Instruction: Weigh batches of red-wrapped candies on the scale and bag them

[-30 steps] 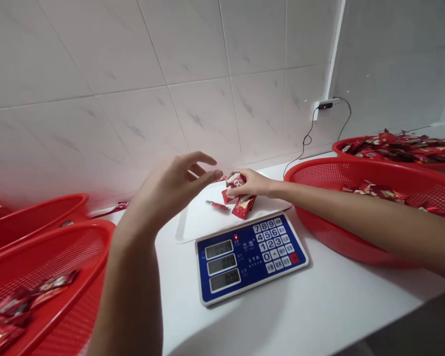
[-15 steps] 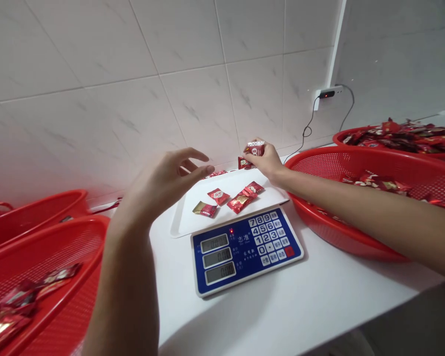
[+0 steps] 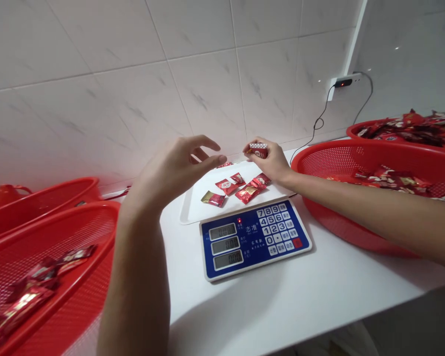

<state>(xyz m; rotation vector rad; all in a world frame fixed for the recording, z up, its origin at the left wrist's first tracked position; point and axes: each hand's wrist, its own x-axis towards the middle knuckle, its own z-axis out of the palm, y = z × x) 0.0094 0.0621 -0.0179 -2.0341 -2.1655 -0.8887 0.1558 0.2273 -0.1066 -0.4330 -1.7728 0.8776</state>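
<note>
My right hand [image 3: 267, 159] is shut on a red-and-white wrapped candy packet [image 3: 258, 151] above the back edge of the white scale tray [image 3: 195, 210]. Several small red candy packets [image 3: 246, 194] lie flat on the tray, and a gold-and-red one [image 3: 213, 199] sits at its left. My left hand [image 3: 178, 170] hangs open and empty just left of my right hand. Its fingertips are above a packet [image 3: 225, 164] at the tray's back edge, and I cannot tell whether they touch it.
A blue-panelled digital scale [image 3: 254, 240] stands on the white counter in front of the tray. Red mesh baskets hold candy packets to the right [image 3: 356, 153] and left [image 3: 59, 222]. More red baskets stand beyond them. A cable runs from a wall socket [image 3: 343, 83].
My right hand has risen from over the tray to its back edge, and the packets it covered now lie spread out. One more packet lies on the tray than half a second ago.
</note>
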